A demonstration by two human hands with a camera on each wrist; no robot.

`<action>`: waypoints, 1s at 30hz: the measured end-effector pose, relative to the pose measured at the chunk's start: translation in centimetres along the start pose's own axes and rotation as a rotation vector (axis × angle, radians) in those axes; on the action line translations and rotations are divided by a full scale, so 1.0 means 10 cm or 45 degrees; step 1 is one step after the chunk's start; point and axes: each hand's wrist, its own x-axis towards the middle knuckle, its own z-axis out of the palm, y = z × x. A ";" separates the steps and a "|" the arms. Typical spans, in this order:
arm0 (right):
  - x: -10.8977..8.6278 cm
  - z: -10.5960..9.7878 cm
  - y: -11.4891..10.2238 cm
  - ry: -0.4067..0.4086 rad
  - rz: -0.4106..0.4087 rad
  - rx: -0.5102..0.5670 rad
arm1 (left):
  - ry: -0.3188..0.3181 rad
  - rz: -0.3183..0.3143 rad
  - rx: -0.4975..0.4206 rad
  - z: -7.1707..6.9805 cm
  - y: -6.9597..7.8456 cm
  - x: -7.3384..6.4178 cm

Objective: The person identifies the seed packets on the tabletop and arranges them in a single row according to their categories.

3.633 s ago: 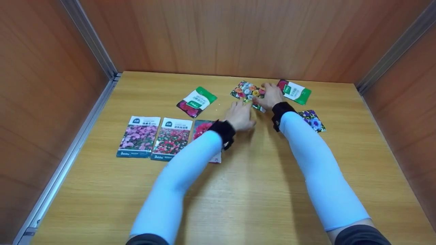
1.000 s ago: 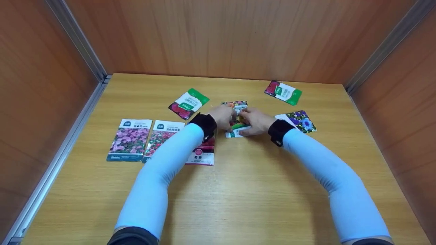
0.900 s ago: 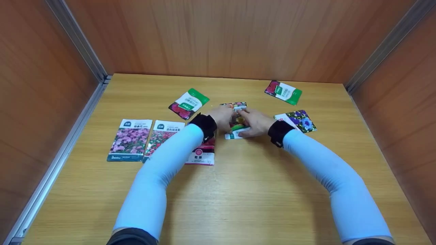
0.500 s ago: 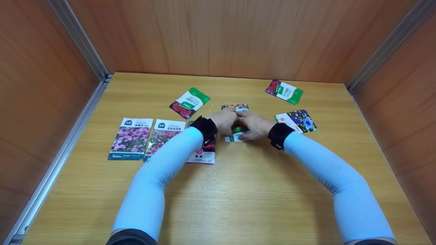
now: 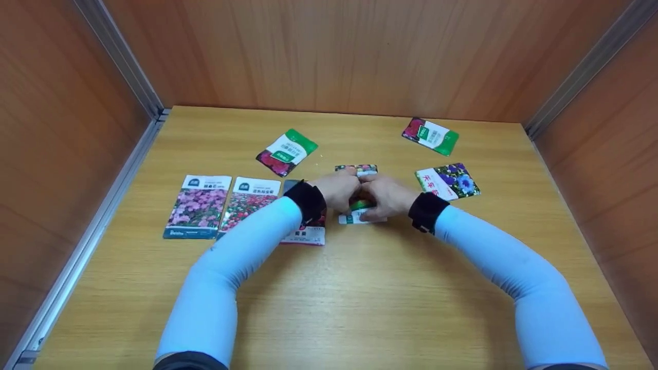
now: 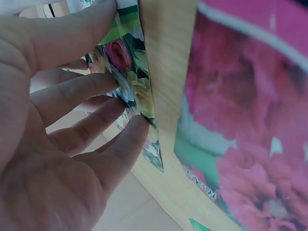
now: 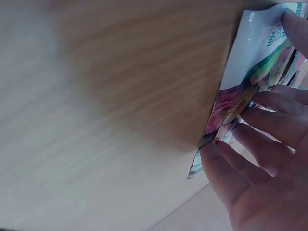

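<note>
A seed packet (image 5: 363, 204) printed with mixed-colour flowers lies on the table, its white end toward me. My left hand (image 5: 336, 189) touches its left side with bent, spread fingertips. On the right side, my right hand (image 5: 388, 196) rests its fingertips and thumb on the same packet. Both hands cover much of its middle in the head view. The wrist views show fingers along both long edges of the packet (image 6: 139, 89). Just left lies a pink-flower packet (image 5: 308, 236), partly hidden by my left wrist.
Two more packets, pink-flowered (image 5: 198, 208) and red-flowered (image 5: 250, 200), continue the row leftward. Green-and-white packets lie behind, one at left (image 5: 288, 152) and one at right (image 5: 431, 136). A blue-flower packet (image 5: 448, 182) lies beyond my right wrist. Wooden walls (image 5: 329, 56) surround the table.
The mixed-flower packet has come from the back of the table toward me and leftward, and turned upright beside the row. Over the last second both hands slid it slightly nearer.
</note>
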 end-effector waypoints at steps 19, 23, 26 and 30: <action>-0.27 0.17 -0.37 0.059 0.017 -0.120 | 0.093 0.084 0.151 0.21 0.25 -0.39; -0.29 0.17 -0.43 0.052 0.036 -0.122 | 0.100 0.107 0.131 0.23 0.28 -0.44; -0.29 0.16 -0.45 0.045 0.039 -0.111 | 0.094 0.112 0.104 0.22 0.28 -0.45; -0.28 0.17 -0.43 0.067 0.013 -0.098 | 0.107 0.131 0.086 0.23 0.26 -0.45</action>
